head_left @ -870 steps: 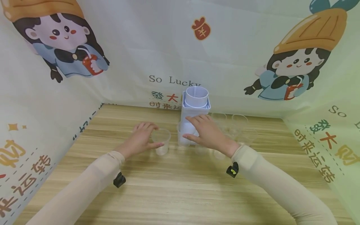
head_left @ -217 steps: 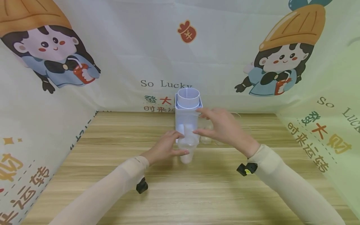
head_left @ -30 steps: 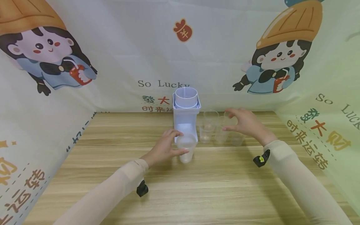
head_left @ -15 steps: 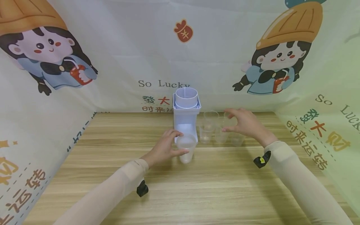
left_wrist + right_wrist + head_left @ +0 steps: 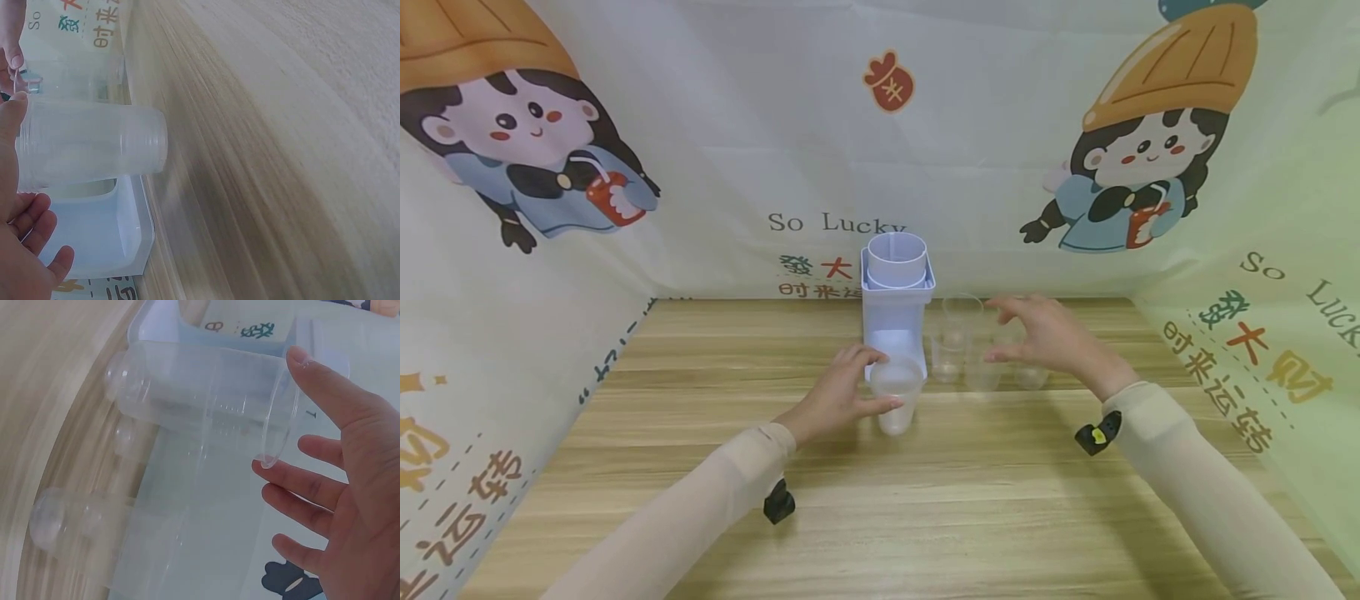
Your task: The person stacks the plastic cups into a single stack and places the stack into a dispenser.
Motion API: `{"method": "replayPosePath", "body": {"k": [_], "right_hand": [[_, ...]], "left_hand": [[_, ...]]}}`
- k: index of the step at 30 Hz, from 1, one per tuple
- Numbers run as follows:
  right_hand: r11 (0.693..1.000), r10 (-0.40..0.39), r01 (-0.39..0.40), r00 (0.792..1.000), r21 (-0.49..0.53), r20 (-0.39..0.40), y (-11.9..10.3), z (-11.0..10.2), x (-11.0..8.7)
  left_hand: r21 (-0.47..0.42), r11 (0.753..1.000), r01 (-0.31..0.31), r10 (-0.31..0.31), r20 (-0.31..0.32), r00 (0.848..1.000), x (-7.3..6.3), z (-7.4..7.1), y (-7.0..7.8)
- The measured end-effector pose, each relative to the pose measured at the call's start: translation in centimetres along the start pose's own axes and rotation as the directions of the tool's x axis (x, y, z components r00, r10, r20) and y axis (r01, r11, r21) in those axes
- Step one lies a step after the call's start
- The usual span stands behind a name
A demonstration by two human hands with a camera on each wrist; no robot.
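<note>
My left hand (image 5: 842, 387) pinches the rim of an upright, milky-looking stack of clear plastic cups (image 5: 897, 408), its layered rings showing in the left wrist view. The stack stands right in front of a pale lavender cup dispenser (image 5: 895, 310), a square upright body with a round tube in its top. To the right, my right hand (image 5: 1056, 337) holds a single clear plastic cup (image 5: 206, 394) by its rim, thumb on one side and a finger on the other. Other clear cups (image 5: 947, 367) stand around that cup, partly hidden by my right hand.
One more clear cup (image 5: 1032, 377) stands below my right hand. Wood-grain tabletop (image 5: 880, 517) spreads in front of both arms. A printed fabric backdrop (image 5: 760, 150) rises close behind the dispenser and along both sides.
Earlier, my left hand held a cup left of the dispenser; the stack is now in front. My right hand went from the dispenser to the right-hand cups, and just now shifts a cup slightly left and nearer.
</note>
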State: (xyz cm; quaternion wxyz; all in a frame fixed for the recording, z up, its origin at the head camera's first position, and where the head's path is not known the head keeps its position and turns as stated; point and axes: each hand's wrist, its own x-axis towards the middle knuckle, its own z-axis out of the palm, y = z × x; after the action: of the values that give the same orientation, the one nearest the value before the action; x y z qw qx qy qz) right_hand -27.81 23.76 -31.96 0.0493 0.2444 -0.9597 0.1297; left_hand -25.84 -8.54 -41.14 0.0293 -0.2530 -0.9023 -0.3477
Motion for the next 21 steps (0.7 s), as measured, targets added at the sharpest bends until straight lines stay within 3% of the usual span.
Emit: {"method": "replayPosePath", "body": {"k": [21], "right_hand": [[0.995,-0.104,0.103,0.994,-0.018,-0.039,-3.0,-0.1,0.7]], "left_hand": [[0.024,1.0,-0.013,0.013,0.004,1.0,0.1,-0.1,-0.2]]}}
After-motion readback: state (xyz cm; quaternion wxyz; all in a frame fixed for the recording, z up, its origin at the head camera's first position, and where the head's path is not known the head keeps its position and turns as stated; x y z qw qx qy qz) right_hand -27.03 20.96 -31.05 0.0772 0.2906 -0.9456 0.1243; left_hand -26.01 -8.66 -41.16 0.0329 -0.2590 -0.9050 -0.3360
